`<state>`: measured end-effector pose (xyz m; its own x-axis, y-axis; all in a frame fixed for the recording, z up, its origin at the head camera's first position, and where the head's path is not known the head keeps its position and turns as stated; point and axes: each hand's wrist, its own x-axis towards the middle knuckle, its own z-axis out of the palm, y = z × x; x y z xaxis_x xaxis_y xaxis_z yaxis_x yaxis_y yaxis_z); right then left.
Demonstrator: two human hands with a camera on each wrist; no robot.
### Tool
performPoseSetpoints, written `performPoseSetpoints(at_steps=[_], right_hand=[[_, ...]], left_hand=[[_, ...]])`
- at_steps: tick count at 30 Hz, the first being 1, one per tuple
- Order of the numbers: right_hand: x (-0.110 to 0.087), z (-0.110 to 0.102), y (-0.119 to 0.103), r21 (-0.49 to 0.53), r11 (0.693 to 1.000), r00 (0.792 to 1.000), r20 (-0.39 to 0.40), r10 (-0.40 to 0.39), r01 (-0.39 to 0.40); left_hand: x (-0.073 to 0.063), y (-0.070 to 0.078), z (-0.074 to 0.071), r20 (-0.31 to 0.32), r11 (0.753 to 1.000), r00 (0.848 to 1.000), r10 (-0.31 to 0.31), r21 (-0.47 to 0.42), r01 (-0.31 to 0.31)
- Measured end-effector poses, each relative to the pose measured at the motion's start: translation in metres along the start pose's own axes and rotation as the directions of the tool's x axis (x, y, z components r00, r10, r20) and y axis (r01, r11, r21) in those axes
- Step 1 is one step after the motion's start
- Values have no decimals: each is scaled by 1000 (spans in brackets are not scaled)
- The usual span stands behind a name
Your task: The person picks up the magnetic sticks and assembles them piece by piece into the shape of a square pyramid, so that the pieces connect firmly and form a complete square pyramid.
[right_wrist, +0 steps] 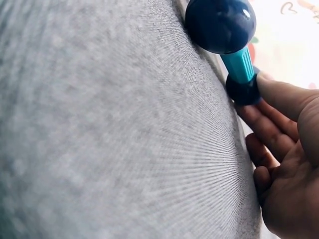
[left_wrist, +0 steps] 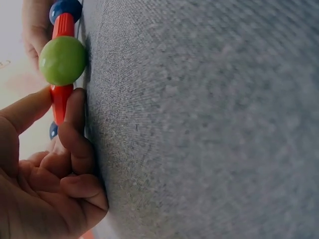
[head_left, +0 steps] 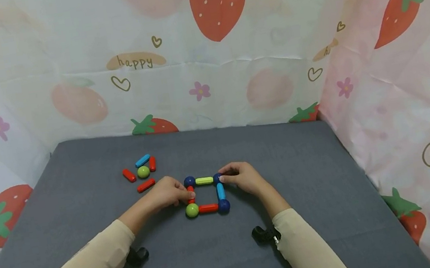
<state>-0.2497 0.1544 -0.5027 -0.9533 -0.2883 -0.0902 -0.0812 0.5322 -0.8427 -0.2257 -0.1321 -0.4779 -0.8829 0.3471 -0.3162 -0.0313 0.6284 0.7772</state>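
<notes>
A square of magnetic rods and balls lies on the grey cloth. Its corners are a green ball (head_left: 192,210) at near left and dark blue balls at the other three. A yellow-green rod (head_left: 204,181) forms the far side, a blue rod (head_left: 221,192) the right, and a red rod (head_left: 208,208) the near side. My left hand (head_left: 167,192) pinches the left red rod (left_wrist: 61,102) between thumb and finger, partly covering it. At the far right corner my right hand (head_left: 244,177) pinches the dark blue ball (right_wrist: 243,89) with thumb and fingers.
Beyond my left hand, several loose pieces lie on the grey cloth (head_left: 317,230): a green ball (head_left: 143,172), a blue rod (head_left: 142,160) and red rods, one a red rod (head_left: 146,185) close to the hand. A strawberry-print curtain (head_left: 228,85) surrounds the table's back and sides.
</notes>
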Motion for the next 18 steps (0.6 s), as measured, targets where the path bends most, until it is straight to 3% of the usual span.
performPoseSetpoints(at_steps=[8,18], right_hand=[[1,0,0,-5,1000,1000,2,3,-3],[1,0,1,1,1000,1000,1,5,-5]], left_hand=[[0,3,0,6,1000,1000,-3,8,3],[-1,3,3,-31,998,999,-42,39,43]])
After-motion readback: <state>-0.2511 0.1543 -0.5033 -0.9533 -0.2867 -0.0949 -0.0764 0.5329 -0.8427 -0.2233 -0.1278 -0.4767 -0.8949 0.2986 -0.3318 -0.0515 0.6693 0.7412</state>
